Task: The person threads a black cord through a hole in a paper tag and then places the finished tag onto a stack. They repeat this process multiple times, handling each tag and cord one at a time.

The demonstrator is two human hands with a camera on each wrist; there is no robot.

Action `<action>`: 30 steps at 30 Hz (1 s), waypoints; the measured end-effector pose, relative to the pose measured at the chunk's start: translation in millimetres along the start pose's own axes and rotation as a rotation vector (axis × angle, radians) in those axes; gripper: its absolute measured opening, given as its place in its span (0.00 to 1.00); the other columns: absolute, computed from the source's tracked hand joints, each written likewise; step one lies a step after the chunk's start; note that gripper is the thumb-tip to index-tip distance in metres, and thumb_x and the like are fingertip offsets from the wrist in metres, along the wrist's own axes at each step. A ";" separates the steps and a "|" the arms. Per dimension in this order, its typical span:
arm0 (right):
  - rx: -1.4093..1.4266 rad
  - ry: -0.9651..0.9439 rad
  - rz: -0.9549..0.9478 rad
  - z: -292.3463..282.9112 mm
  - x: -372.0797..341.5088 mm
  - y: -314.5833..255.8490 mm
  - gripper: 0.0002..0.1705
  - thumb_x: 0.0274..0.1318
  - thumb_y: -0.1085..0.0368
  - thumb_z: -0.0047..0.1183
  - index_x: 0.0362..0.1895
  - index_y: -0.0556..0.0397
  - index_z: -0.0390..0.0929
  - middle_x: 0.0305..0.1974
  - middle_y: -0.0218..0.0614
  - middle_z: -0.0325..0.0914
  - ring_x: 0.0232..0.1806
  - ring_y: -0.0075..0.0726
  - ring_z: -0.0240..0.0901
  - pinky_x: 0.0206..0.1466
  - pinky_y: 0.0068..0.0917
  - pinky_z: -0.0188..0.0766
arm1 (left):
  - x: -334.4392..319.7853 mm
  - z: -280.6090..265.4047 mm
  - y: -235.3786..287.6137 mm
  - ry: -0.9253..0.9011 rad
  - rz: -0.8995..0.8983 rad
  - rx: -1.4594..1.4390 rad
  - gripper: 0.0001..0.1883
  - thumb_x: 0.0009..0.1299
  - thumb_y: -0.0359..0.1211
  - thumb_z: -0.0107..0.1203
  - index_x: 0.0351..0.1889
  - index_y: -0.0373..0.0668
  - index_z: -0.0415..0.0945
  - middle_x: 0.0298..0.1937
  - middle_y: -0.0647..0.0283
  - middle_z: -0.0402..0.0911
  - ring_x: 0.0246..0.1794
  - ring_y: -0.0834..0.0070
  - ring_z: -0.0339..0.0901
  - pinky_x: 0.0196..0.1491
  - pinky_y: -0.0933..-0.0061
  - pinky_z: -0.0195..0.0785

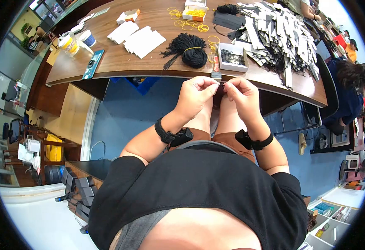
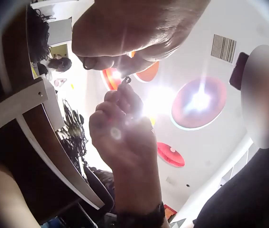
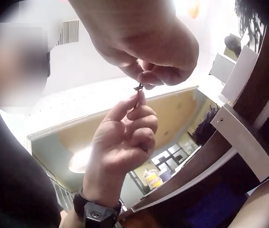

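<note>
— Wooden table (image 1: 128,66): tally?
— Heaped strips (image 1: 253,35), probably finished. Your left hand (image 1: 196,96) and right hand (image 1: 244,96): fingers curled, pinching one small dark piece (image 3: 138,88) above your lap. Cord bundle (image 1: 194,56), white box (image 1: 232,67): apparently pending stock.

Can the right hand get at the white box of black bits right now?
Likely yes: the box sits at the near side of the table, just beyond the right hand, with nothing visibly blocking, though that hand pinches a small dark piece.

Smooth, wood-grain table (image 1: 124,62) with soft sheen, matt black cloth shirt (image 1: 199,179), stringy black bundle (image 1: 195,57)
</note>
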State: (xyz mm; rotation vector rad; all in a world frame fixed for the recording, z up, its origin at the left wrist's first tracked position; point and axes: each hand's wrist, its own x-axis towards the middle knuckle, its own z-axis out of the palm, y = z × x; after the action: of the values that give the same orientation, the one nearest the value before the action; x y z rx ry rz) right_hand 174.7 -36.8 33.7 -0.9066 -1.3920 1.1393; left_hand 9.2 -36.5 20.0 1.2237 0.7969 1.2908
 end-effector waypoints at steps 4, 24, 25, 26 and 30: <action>-0.066 0.009 -0.041 -3.5 -3.5 0.3 0.06 0.55 0.67 0.56 0.31 0.57 0.76 0.25 0.23 0.73 0.25 0.12 0.63 0.28 0.12 0.61 | 0.8 4.7 0.3 -0.041 0.033 0.115 0.08 0.65 0.25 0.53 0.41 0.31 0.77 0.35 0.63 0.81 0.34 0.84 0.74 0.39 0.82 0.68; 0.448 0.022 0.281 -21.8 -0.3 26.0 0.06 0.57 0.65 0.53 0.32 0.55 0.76 0.25 0.26 0.73 0.21 0.15 0.62 0.25 0.13 0.58 | 9.2 -2.2 -15.8 -0.114 0.000 0.251 0.07 0.66 0.25 0.51 0.40 0.32 0.76 0.36 0.64 0.79 0.36 0.84 0.72 0.41 0.82 0.66; 0.426 0.037 0.289 -20.9 -0.5 26.1 0.06 0.58 0.65 0.52 0.32 0.55 0.75 0.25 0.26 0.73 0.21 0.16 0.62 0.26 0.13 0.58 | 8.9 -2.6 -17.4 -0.109 -0.025 0.246 0.06 0.66 0.25 0.52 0.39 0.33 0.76 0.35 0.65 0.79 0.35 0.84 0.72 0.40 0.82 0.65; 0.262 0.113 0.143 -19.4 -0.3 23.5 0.08 0.60 0.63 0.51 0.34 0.55 0.76 0.26 0.26 0.73 0.23 0.16 0.63 0.27 0.13 0.60 | 8.1 -2.5 -16.6 -0.106 -0.022 0.239 0.06 0.66 0.25 0.52 0.39 0.33 0.76 0.35 0.65 0.79 0.35 0.85 0.71 0.39 0.83 0.65; -0.107 0.066 -0.100 -18.2 2.0 11.2 0.11 0.57 0.64 0.52 0.43 0.55 0.76 0.34 0.28 0.74 0.27 0.16 0.65 0.32 0.14 0.63 | 7.9 0.7 -12.4 -0.097 -0.009 0.184 0.06 0.66 0.26 0.53 0.38 0.33 0.76 0.34 0.66 0.79 0.34 0.85 0.71 0.38 0.83 0.65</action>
State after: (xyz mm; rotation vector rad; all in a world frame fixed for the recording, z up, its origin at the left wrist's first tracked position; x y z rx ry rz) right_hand 191.7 -29.4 23.0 -0.9315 -1.4394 0.9593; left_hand 14.5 -27.3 9.8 1.4166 0.8638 1.1611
